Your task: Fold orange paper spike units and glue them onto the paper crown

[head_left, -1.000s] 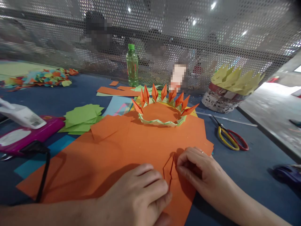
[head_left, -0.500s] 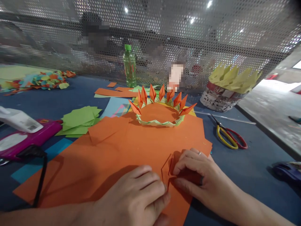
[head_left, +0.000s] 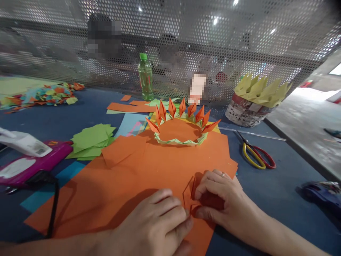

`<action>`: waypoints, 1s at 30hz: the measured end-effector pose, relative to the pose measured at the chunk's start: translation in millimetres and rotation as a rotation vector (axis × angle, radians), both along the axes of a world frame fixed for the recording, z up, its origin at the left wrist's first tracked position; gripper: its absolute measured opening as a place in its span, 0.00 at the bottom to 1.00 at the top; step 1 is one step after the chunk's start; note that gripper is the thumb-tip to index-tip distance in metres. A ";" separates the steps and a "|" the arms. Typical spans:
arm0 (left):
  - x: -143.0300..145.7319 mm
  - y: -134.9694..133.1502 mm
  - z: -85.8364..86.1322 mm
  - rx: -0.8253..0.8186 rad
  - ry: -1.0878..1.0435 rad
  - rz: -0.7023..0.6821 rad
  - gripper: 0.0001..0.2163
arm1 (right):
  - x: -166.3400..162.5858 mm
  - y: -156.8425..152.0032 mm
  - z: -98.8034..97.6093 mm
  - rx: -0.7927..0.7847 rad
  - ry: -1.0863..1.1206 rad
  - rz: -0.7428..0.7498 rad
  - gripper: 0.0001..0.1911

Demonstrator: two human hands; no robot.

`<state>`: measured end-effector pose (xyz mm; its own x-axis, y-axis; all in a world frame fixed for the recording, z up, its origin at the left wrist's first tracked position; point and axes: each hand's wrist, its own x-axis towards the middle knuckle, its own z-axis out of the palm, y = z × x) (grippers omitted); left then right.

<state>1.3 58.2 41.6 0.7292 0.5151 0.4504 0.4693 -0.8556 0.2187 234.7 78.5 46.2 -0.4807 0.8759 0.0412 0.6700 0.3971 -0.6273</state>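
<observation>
A small piece of folded orange paper (head_left: 189,192) lies between my hands, its creased edges raised and partly covered by my fingers. With fingers bent and close together, my left hand (head_left: 160,220) presses on its left and near side. My right hand (head_left: 218,195) is curled over the right side, thumb and fingertips pinching the paper. Large orange sheets (head_left: 160,163) lie under both hands. Farther back on the sheets sits a paper crown (head_left: 178,141), a pale green ring with several orange folded points around its far half.
Scissors (head_left: 254,156) lie to the right, near a clear stick (head_left: 261,135). Green paper pieces (head_left: 92,140) and a magenta device with a cord (head_left: 45,160) are at left. Behind stand a green bottle (head_left: 145,80) and a newspaper-patterned pot (head_left: 243,110) against a perforated metal panel.
The view has shifted slightly. My right fingers have moved a little at the folded paper; my left hand stays nearly still on it.
</observation>
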 end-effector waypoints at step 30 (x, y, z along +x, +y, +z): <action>-2.0 -4.4 3.5 -0.033 -0.107 0.013 0.15 | -13.5 -13.1 3.1 0.063 -0.176 0.001 0.08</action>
